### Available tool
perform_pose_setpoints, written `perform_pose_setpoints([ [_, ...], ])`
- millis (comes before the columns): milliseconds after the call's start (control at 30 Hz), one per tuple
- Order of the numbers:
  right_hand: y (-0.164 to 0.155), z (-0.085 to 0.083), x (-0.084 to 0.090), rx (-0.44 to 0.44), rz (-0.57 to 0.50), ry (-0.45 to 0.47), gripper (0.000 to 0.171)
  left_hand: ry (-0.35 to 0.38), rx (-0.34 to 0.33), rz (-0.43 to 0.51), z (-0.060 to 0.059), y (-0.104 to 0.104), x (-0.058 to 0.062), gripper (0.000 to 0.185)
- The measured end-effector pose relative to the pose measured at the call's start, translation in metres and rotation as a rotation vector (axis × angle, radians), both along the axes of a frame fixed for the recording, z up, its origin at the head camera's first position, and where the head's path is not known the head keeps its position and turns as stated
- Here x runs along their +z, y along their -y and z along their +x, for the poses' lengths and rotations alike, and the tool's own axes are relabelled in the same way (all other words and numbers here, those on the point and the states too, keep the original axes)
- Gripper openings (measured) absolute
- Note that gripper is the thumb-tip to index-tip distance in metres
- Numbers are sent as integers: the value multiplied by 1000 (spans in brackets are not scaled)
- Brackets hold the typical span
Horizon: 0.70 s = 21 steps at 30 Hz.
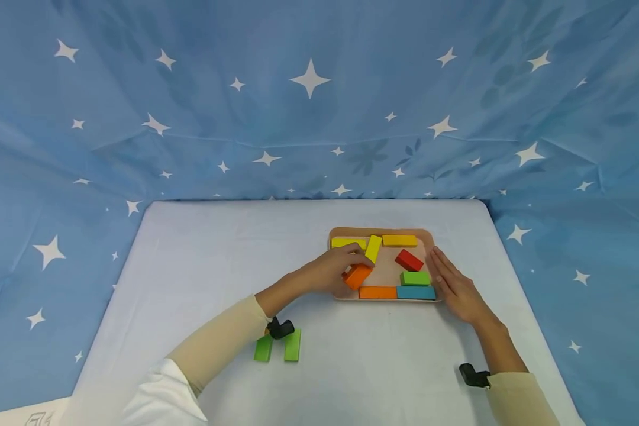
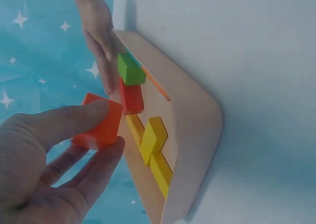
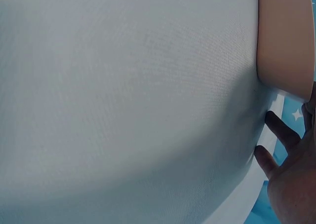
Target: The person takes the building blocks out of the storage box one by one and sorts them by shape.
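Observation:
My left hand (image 1: pixel 330 271) pinches an orange block (image 2: pixel 102 122) between thumb and fingers, over the left part of a shallow wooden tray (image 1: pixel 373 231). In the left wrist view the block is held up above the tray's rim. Straight fingers of my right hand (image 1: pixel 460 296) lie along the tray's right side. Inside the tray, a yellow block (image 1: pixel 373 248) leans at an angle beside my left fingers, and a red block (image 1: pixel 409 260) lies askew. A green block (image 1: pixel 415 278) sits above a blue block (image 1: pixel 416 293) and another orange block (image 1: pixel 378 292) along the near wall.
More yellow blocks line the tray's far wall, one at the left (image 1: pixel 347 242) and a deeper yellow one (image 1: pixel 399 241) at the right. Two green blocks, one (image 1: pixel 293 345) and another (image 1: pixel 263 348), lie on the white table (image 1: pixel 373 367) beneath my left wrist. A starry blue cloth (image 1: pixel 277 118) hangs behind.

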State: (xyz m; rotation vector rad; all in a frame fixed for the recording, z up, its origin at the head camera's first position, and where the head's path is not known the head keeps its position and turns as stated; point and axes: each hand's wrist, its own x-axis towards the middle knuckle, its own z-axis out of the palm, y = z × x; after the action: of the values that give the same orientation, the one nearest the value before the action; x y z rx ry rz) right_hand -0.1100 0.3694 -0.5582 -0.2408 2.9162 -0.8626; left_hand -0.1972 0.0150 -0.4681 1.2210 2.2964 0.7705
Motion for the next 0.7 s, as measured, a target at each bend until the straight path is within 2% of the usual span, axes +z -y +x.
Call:
perform_pose_setpoints([
  [200, -1, -1, 2, -1, -8, 12, 59, 44, 54, 38, 24, 18, 2, 59],
  [433, -2, -3, 1, 2, -6, 6, 59, 96, 119, 35, 49, 33, 0, 59],
  [700, 1, -3, -1, -1, -11, 22, 60, 108, 211, -13, 80, 47, -17, 61],
])
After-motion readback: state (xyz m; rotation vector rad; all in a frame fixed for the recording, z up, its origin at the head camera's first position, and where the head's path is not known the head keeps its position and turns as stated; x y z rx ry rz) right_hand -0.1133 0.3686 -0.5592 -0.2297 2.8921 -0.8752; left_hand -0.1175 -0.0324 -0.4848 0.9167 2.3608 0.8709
